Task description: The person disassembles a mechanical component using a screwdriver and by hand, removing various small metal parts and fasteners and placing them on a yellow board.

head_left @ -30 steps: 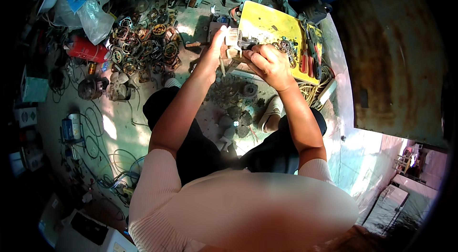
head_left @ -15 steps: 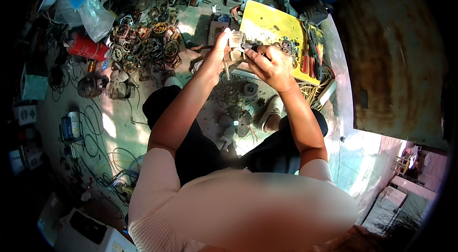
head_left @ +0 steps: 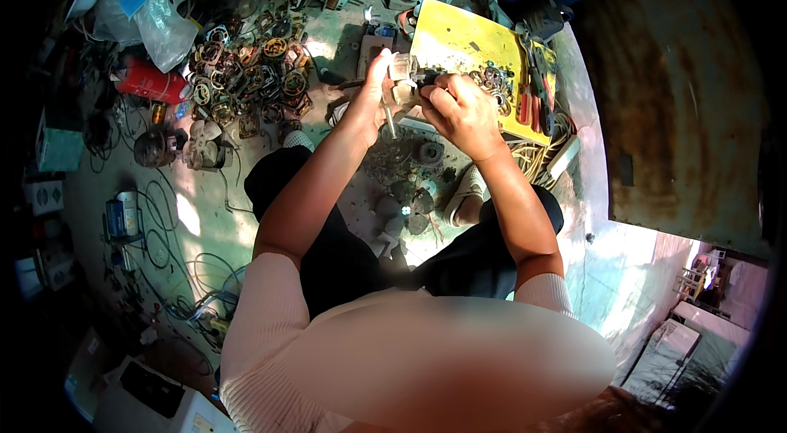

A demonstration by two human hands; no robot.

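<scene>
cluttered concrete floor (head_left: pixel 205 212) fills the view, strewn with wire coils (head_left: pixel 246 81), cables, a red canister (head_left: pixel 152 82), plastic bags (head_left: pixel 160 19) and a heap of small dark metal parts (head_left: pixel 406 179) between the person's knees. a yellow board (head_left: pixel 471 44) lies just ahead, with red-handled pliers (head_left: pixel 529 97) and a few rings of wire on it.

both hands meet above the near edge of that board. the left hand (head_left: pixel 373 97) is curled around a small pale metal part (head_left: pixel 402 77), fingers closed on its side, and a thin rod or tool shaft (head_left: pixel 390 120) hangs down from under the palm; whether it belongs to the part or is a separate tool is too small to tell. the right hand (head_left: pixel 459 109) is closed over the other end of the same part, fingertips pinching at something dark there.

as a judgement: the part is held in the air with no support under it, so a hard twist or pull could let it slip and drop into the heap of scrap below, where small pieces would be hard to find again. the thin rod points toward the left wrist and lap, so a sudden give could jab skin. fingers sit right at the joint being worked, so a pinch is possible if it snaps loose. loose cables by the feet could snag on shifting.
</scene>
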